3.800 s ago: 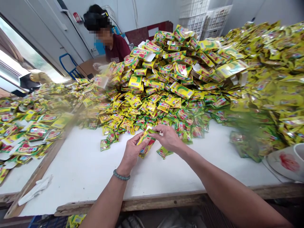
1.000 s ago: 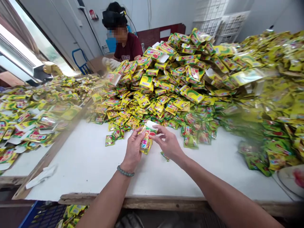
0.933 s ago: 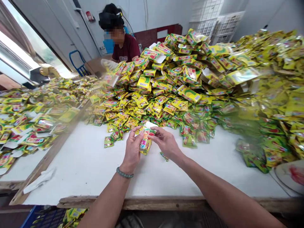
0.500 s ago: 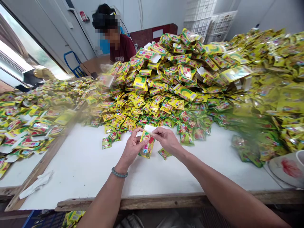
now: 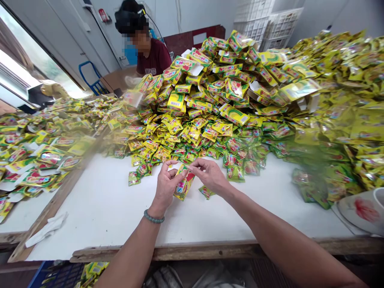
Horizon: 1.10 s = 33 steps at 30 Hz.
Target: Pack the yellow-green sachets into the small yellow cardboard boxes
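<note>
My left hand (image 5: pixel 166 187) and my right hand (image 5: pixel 210 176) both pinch one yellow-green-red sachet pack (image 5: pixel 183 184) a little above the white table (image 5: pixel 105 212). The left fingers grip its left side and the right fingertips pinch its top edge. A single small sachet (image 5: pixel 206 192) lies on the table just right of the pack, under my right hand. A huge pile of the same yellow packets (image 5: pixel 216 100) rises right behind my hands.
Another person (image 5: pixel 147 50) in a maroon shirt works at the far side of the pile. More packets (image 5: pixel 36 152) cover the left table. White paper scraps (image 5: pixel 46 232) lie front left. A white bowl (image 5: pixel 364 206) sits at right. White crates (image 5: pixel 264 20) stand behind.
The white flap that stuck up from the pack's top is now folded down under my right fingertips. Both hands stay at the same spot in front of the pile.
</note>
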Each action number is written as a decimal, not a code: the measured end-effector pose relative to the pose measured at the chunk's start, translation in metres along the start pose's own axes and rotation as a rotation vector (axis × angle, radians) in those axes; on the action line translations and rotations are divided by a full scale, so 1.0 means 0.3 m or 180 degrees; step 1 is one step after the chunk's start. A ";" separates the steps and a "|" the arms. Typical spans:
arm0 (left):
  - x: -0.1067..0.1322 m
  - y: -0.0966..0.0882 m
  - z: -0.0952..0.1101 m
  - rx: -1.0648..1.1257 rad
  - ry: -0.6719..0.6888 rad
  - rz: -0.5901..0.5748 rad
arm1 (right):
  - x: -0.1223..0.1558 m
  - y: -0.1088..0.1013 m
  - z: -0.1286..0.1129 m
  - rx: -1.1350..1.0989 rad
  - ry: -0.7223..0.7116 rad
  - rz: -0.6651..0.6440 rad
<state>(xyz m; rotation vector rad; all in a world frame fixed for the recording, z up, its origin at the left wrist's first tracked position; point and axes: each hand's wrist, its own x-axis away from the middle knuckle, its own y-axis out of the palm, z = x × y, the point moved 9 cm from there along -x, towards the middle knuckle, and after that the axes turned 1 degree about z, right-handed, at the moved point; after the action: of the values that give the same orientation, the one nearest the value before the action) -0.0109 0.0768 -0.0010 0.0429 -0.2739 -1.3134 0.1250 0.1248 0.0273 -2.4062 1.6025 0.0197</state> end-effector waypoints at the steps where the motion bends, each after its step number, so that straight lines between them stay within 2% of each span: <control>1: -0.001 0.001 -0.002 -0.0002 -0.0010 0.0001 | 0.000 0.001 0.001 0.0031 0.0010 -0.0006; 7: -0.002 0.008 -0.008 0.0012 -0.0024 -0.0069 | 0.002 -0.003 0.002 0.0190 0.0155 -0.0015; 14: 0.004 0.019 -0.001 -0.0005 -0.0042 -0.0173 | -0.005 -0.008 0.066 -0.1051 0.0788 -0.0019; 21: 0.002 0.008 0.004 0.0035 0.0028 -0.0198 | -0.008 -0.028 0.018 -0.0503 0.0422 -0.0254; 29: 0.002 0.014 0.013 -0.0076 0.0134 -0.0364 | -0.001 -0.029 0.023 -0.0600 0.0497 -0.0152; 33: 0.001 0.011 0.013 -0.0096 0.0135 -0.0383 | 0.002 -0.038 -0.015 -0.0161 0.0218 -0.0028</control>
<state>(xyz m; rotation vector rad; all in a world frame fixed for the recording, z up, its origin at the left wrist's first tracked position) -0.0086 0.0777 0.0033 0.0624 -0.2180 -1.4341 0.1350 0.1273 0.0337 -2.4773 1.6398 -0.0245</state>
